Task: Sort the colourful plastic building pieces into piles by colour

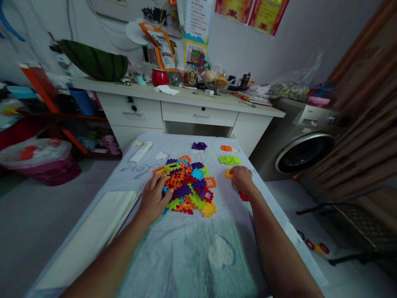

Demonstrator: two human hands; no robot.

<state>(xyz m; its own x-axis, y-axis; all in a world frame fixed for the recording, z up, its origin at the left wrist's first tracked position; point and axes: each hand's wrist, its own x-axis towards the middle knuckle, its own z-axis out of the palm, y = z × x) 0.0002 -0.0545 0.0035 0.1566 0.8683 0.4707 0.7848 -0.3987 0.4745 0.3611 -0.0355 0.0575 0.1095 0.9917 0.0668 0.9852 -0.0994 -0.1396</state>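
Observation:
A mixed pile of toothed plastic building pieces (182, 189) in orange, purple, green, red, yellow and blue lies mid-table. My left hand (154, 198) rests against the pile's left side, fingers spread and gripping nothing. To the right, my right hand (242, 178) is closed, its fingertips at a yellow building piece (229, 174); they partly hide it. Red pieces (243, 196) show from beneath that hand. Just beyond it sit green pieces (229, 160), then orange pieces (226, 147). A purple group (199, 145) lies apart behind the pile.
The cloth-covered table (198, 252) stands before a white cabinet (133, 109) loaded with a watermelon (96, 60), jars and a pouch. A long white box (141, 152) and folded pale material (89, 231) lie on the left. A washing machine (288, 136) stands right.

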